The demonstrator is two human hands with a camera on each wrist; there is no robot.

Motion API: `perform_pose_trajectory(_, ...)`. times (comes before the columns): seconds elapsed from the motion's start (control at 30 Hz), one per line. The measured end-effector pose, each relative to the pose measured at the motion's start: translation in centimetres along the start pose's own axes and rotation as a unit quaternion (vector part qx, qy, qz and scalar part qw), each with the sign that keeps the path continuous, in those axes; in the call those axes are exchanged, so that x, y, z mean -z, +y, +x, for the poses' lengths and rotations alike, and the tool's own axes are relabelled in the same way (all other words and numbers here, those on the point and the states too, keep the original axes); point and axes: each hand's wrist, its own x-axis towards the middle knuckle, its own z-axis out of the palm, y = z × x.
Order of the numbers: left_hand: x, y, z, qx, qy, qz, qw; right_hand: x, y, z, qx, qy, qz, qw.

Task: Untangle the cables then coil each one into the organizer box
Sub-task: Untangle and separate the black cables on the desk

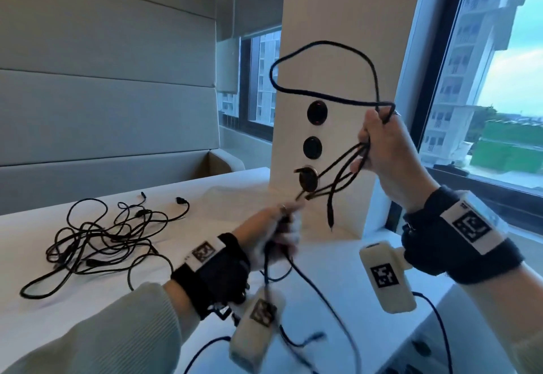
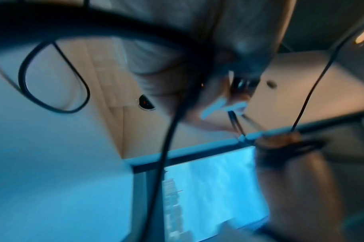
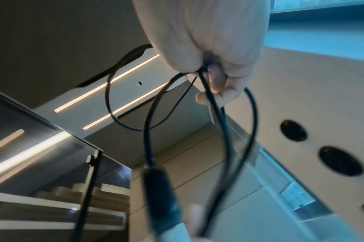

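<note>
Right hand [image 1: 385, 150] raised before the cream pillar with three round black sockets [image 1: 316, 85], fingers curled around several loops of a thin black cable [image 1: 326, 97]; one large loop standing above the fist. Left hand [image 1: 276, 226] lower, blurred, gripping strands of the same cable. Remaining tangled heap of black cables [image 1: 97, 241] lying on the white tabletop [image 1: 205, 197], well apart to the left.
</note>
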Motion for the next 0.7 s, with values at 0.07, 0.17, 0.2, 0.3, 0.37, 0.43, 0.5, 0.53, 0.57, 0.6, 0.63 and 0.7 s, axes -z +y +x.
perform_pose_trajectory(0.07,0.4,2.0,-0.5,-0.041,0.041,-0.084,0.995,0.5,1.7,0.1,0.017,0.001,-0.09,0.996)
perform_pose_trajectory(0.17,-0.1,4.2,-0.7,-0.095,0.122,-0.114,0.981,-0.7,3.7,-1.4,0.041,-0.057,-0.232,0.97)
perform_pose_trajectory(0.2,-0.2,4.5,-0.8,-0.107,0.147,-0.098,0.978,-1.4,4.1,-2.1,0.055,-0.082,-0.265,0.959)
perform_pose_trajectory(0.3,0.0,4.4,-1.4,-0.1,0.12,-0.041,0.987,-3.9,4.4,-4.5,0.104,-0.18,-0.413,0.887)
perform_pose_trajectory(0.37,0.1,4.5,-2.0,-0.098,0.077,-0.018,0.992,-5.5,4.2,-5.7,0.158,-0.234,-0.494,0.822)
perform_pose_trajectory(0.43,0.7,4.6,-2.3,-0.107,0.092,0.031,0.99,-6.6,3.6,-6.6,0.194,-0.267,-0.536,0.777)
perform_pose_trajectory(0.5,1.4,5.2,-2.4,-0.122,0.137,0.086,0.979,-8.0,3.2,-7.2,0.282,-0.273,-0.562,0.729)
perform_pose_trajectory(0.53,2.0,5.8,-2.7,-0.13,0.163,0.097,0.973,-8.7,3.2,-7.3,0.314,-0.275,-0.55,0.723)
perform_pose_trajectory(0.57,2.7,6.6,-3.2,-0.138,0.189,0.104,0.967,-9.3,3.5,-7.2,0.345,-0.282,-0.522,0.728)
perform_pose_trajectory(0.6,3.4,7.6,-3.9,-0.146,0.216,0.122,0.958,-9.8,3.6,-7.0,0.335,-0.318,-0.458,0.759)
perform_pose_trajectory(0.63,4.5,8.7,-4.5,-0.149,0.246,0.143,0.947,-10.2,3.8,-6.8,0.316,-0.343,-0.391,0.793)
perform_pose_trajectory(0.7,6.6,10.9,-5.9,-0.144,0.301,0.216,0.918,-10.4,4.3,-6.6,0.204,-0.399,-0.321,0.834)
